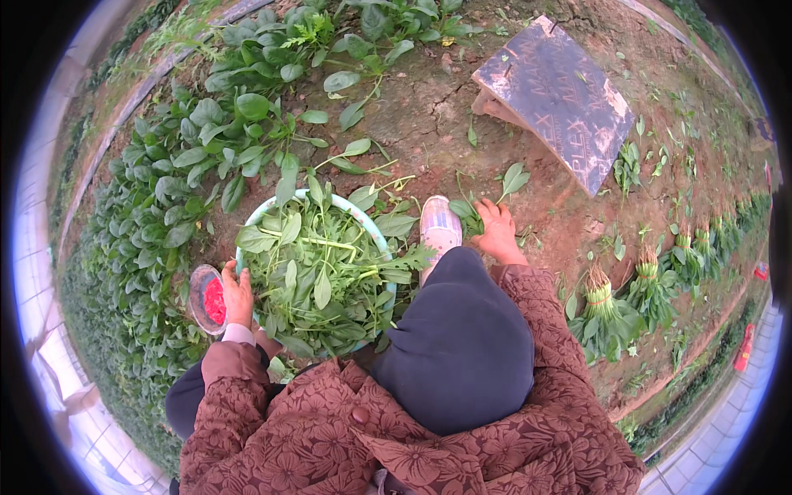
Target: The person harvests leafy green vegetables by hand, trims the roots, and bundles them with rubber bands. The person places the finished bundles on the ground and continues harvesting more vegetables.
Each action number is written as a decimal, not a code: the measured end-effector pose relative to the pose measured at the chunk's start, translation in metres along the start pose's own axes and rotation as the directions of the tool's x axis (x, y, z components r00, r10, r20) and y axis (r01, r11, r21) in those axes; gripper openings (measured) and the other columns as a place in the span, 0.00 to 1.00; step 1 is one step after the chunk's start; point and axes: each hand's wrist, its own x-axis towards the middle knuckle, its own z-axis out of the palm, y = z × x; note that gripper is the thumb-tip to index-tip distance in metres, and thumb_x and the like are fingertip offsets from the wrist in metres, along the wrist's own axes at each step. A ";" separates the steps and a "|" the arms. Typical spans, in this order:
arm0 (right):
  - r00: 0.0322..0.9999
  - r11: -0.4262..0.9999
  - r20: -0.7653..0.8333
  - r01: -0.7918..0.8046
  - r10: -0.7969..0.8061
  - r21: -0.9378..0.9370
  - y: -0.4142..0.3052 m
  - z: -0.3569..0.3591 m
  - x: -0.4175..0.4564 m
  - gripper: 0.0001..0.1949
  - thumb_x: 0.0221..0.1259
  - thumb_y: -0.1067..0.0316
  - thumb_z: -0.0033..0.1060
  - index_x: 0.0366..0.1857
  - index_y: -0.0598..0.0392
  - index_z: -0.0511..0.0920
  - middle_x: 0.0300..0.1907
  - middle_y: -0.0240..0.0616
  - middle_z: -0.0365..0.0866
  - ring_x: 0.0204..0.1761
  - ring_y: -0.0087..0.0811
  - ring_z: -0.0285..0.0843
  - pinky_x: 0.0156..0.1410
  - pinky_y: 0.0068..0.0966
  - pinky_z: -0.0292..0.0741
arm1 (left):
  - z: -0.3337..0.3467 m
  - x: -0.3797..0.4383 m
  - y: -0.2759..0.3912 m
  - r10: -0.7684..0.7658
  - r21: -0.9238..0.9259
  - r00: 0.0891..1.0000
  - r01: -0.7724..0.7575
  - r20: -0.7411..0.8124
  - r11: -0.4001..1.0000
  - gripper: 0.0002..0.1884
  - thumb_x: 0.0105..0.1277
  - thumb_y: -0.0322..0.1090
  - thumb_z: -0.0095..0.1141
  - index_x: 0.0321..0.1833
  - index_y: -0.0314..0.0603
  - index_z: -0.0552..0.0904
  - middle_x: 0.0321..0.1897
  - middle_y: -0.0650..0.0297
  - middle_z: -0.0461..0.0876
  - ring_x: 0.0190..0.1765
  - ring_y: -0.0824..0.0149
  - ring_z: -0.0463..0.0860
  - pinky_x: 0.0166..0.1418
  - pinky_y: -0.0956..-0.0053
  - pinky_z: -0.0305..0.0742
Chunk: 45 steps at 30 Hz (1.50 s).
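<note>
A light-green round basin point(378, 230) heaped with loose leafy greens point(309, 272) stands in front of me. My left hand point(238, 294) grips its left rim, thumb on the inner side and fingers outside. Right beside that hand is a small clear bowl point(199, 291) of red strips point(215, 301). My right hand point(497, 230) is low at the soil, just right of my checked shoe point(440, 229). Its fingers touch a few loose leaves point(467, 213); whether they grip them is unclear. Another leaf point(513, 179) lies past the fingertips.
Growing spinach-like plants point(167, 179) fill the left and upper left. A dark printed plywood board point(557, 99) rests on a wooden support at upper right. Several banded bundles of greens point(603, 315) stand roots-up in a row on the right. A red object point(744, 348) lies by the right edge.
</note>
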 end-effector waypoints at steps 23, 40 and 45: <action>0.824 0.768 -0.113 0.559 -0.555 0.311 -0.096 0.017 0.073 0.18 0.63 0.74 0.51 0.57 0.51 0.78 0.49 0.48 0.80 0.48 0.54 0.80 0.54 0.44 0.78 | 0.003 -0.009 0.022 -0.010 0.089 1.000 0.009 0.009 0.996 0.27 0.67 0.29 0.61 0.68 0.34 0.69 0.56 0.47 0.78 0.58 0.52 0.79 0.64 0.63 0.72; 0.950 0.625 -0.085 0.262 -0.299 0.735 -0.153 -0.008 0.082 0.14 0.61 0.79 0.61 0.50 0.55 0.80 0.40 0.42 0.86 0.41 0.33 0.84 0.50 0.28 0.78 | -0.005 -0.017 0.013 0.099 0.142 0.994 -0.093 -0.036 0.985 0.26 0.68 0.34 0.60 0.67 0.37 0.70 0.58 0.44 0.77 0.60 0.43 0.77 0.65 0.57 0.71; 0.592 0.651 0.336 0.465 -0.732 0.600 -0.234 -0.058 0.045 0.23 0.59 0.70 0.68 0.59 0.57 0.76 0.48 0.42 0.82 0.49 0.31 0.82 0.57 0.29 0.78 | -0.004 -0.024 0.080 0.261 0.151 0.959 -0.244 -0.106 0.958 0.25 0.71 0.37 0.58 0.69 0.39 0.71 0.62 0.44 0.73 0.67 0.42 0.70 0.71 0.55 0.66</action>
